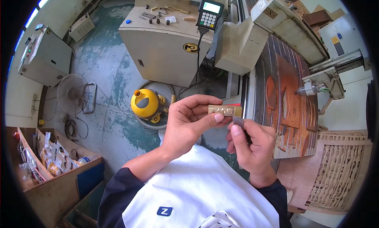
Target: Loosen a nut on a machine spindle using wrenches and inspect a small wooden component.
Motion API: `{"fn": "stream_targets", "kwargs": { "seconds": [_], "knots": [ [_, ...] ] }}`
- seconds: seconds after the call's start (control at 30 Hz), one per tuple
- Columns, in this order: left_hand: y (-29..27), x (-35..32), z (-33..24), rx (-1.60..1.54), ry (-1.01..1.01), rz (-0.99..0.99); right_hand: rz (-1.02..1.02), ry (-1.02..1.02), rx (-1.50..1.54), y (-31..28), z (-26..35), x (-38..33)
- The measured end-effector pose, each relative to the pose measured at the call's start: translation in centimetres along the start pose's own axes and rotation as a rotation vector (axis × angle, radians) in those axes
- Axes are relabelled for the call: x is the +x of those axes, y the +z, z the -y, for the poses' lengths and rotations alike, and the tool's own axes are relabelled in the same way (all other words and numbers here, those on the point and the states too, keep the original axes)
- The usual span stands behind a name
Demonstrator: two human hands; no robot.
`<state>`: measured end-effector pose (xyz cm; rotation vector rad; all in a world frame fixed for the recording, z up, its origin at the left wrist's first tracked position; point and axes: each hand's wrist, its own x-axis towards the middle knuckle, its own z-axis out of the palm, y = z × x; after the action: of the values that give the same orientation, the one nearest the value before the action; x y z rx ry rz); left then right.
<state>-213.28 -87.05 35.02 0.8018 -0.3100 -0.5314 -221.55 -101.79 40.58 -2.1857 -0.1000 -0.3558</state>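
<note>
Between the thumb and fingers of my left hand (pixel 183 125) is a small, light carved wooden block (pixel 220 110) with raised shapes on its upper face. A thin red edge shows along the block's far side; what it belongs to I cannot make out. My right hand (pixel 254 147) pinches a small dark grey-brown piece of sandpaper (pixel 238 121), held at the block's near right corner. Both hands are close together in front of my white apron (pixel 189 180). The fingers of my right hand partly hide the sandpaper.
Ahead stands a beige cabinet (pixel 166 46) with a keypad controller (pixel 209 14) and small parts on top. A yellow vacuum cleaner (pixel 145 105) sits on the floor. At right is a cutting machine bed (pixel 272 125) with reddish-brown boards; at left, a fan (pixel 72 94) and wooden bin (pixel 89 165).
</note>
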Motion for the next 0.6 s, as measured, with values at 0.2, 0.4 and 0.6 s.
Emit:
{"fn": "stream_targets", "kwargs": {
  "seconds": [0.2,0.4,0.6],
  "knots": [
    [0.3,-0.7,-0.1,0.096,0.05,0.025,0.035,0.055,0.013,0.3,0.2,-0.1],
    [0.3,-1.4,0.1,0.197,0.15,0.049,0.047,0.041,-0.002,0.8,0.5,-0.4],
    [0.3,-1.6,0.1,0.234,0.22,0.064,0.035,0.026,0.019,1.1,0.6,-0.7]
  ]
}}
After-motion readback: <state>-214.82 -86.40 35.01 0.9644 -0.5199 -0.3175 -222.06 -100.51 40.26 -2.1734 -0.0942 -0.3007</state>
